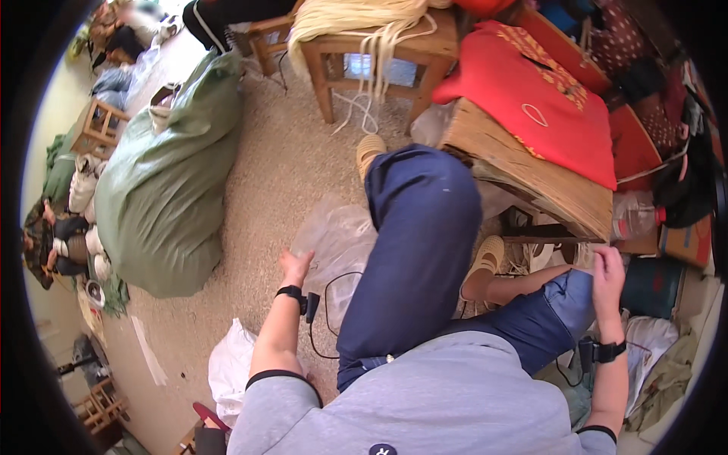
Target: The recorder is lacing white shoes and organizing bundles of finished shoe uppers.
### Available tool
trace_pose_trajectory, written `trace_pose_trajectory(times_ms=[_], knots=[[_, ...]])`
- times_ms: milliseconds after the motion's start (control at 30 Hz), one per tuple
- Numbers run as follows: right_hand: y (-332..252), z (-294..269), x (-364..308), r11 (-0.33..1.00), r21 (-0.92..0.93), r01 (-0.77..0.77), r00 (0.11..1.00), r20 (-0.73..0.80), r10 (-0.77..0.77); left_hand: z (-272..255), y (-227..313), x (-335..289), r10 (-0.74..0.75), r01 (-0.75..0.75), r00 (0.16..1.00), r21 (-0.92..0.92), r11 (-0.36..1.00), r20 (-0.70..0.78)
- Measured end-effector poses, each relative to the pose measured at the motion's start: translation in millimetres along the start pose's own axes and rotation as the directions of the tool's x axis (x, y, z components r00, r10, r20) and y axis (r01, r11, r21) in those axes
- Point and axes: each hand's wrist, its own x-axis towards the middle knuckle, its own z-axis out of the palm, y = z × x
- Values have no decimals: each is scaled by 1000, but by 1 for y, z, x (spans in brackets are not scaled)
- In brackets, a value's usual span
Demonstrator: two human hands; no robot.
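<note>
My left hand (pixel 296 265) is low over the floor, at the edge of a crumpled clear plastic bag (pixel 334 235). Its thumb stands apart from the fingers, and nothing shows in it. Beside my right knee, my right hand (pixel 608 284) is raised with its fingers bent together against the pushed-up blue trouser leg (pixel 570 303); whatever they may hold is hidden. Each wrist carries a black strap with a small cabled device. My other trouser leg (pixel 425 220) is bent up between the hands. Yellowish woven slippers (pixel 485 254) are on my feet.
A large green sack (pixel 171 189) stands left. Ahead, pale yellow cord (pixel 356 19) hangs over a wooden stool (pixel 322 83). Red cloth (pixel 531 98) covers part of a wooden bench (pixel 523 152) at right. A white sack (pixel 233 371) lies by my left elbow. People sit far left.
</note>
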Motion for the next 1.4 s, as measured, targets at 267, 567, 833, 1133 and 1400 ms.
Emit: trace_pose_trajectory(times_ms=[267,567,833,1133,1400], knots=[[81,-1,-18,957,-31,-288,951,103,290,9,-1,0,165,-174,972,41,984,167],[61,18,20,832,250,-495,853,325,409,-32,-24,29,66,-114,973,-211,971,-220],[72,31,29,938,86,-335,929,193,314,-91,-43,36,-150,19,988,-928,371,-40],[142,19,27,958,25,-286,929,253,271,-7,-135,-85,-268,301,953,-520,799,139],[136,18,21,956,7,-293,927,247,282,7,-141,-173,-127,364,800,-306,880,587]])
